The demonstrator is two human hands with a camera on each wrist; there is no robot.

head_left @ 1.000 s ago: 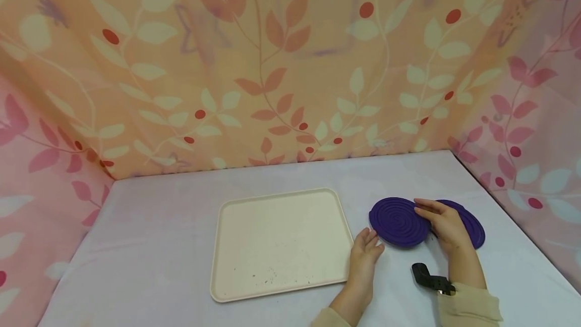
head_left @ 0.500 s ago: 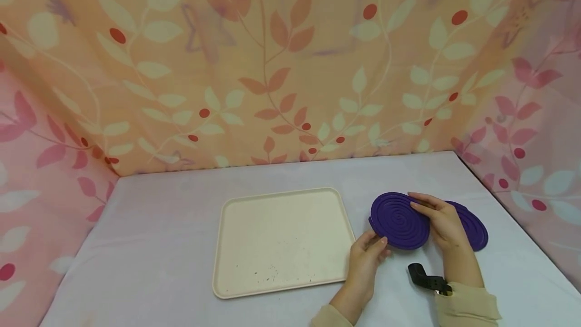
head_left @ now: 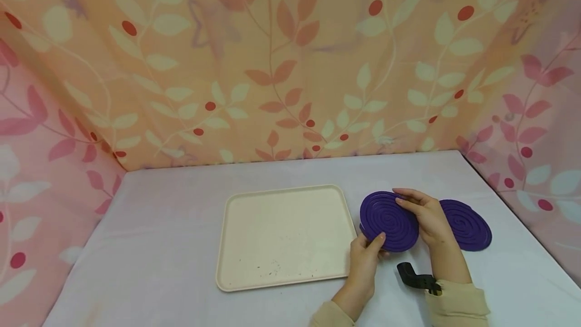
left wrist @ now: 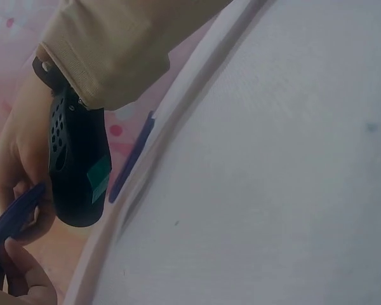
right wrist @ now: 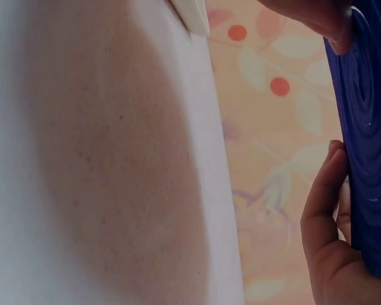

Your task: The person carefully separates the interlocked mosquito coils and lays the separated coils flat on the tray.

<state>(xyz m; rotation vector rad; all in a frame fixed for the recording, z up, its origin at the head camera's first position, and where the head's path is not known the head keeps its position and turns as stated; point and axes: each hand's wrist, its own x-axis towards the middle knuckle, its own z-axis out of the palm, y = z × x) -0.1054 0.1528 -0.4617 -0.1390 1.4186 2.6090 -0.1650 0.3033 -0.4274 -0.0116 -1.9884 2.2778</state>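
A round purple spiral-patterned trivet (head_left: pixel 387 226) is held up between both hands, tilted with its grooved face showing in the head view. My left hand (head_left: pixel 363 261) pinches its lower left edge, thumb on the face and fingers behind. My right hand (head_left: pixel 426 216) grips the upper right edge with bent fingers. Its thumb is hidden in the head view. In the right wrist view the trivet (right wrist: pixel 371 146) appears nearly edge-on with fingers at its rim. A second purple spiral trivet (head_left: pixel 467 226) lies flat on the table, just right of the right hand.
A cream rectangular tray (head_left: pixel 286 236) with dark specks near its front side lies left of the hands, its right edge beside my left hand. White cloth covers the table (head_left: pixel 150 246). Leaf-patterned curtains (head_left: pixel 281 64) hang behind and at both sides. A black wrist camera (head_left: pixel 415 277) juts from the right wrist.
My left hand has taken hold of the trivet's lower left edge. Both hands have moved the trivet leftward, tilting it up and away from the second trivet, which now shows more fully.
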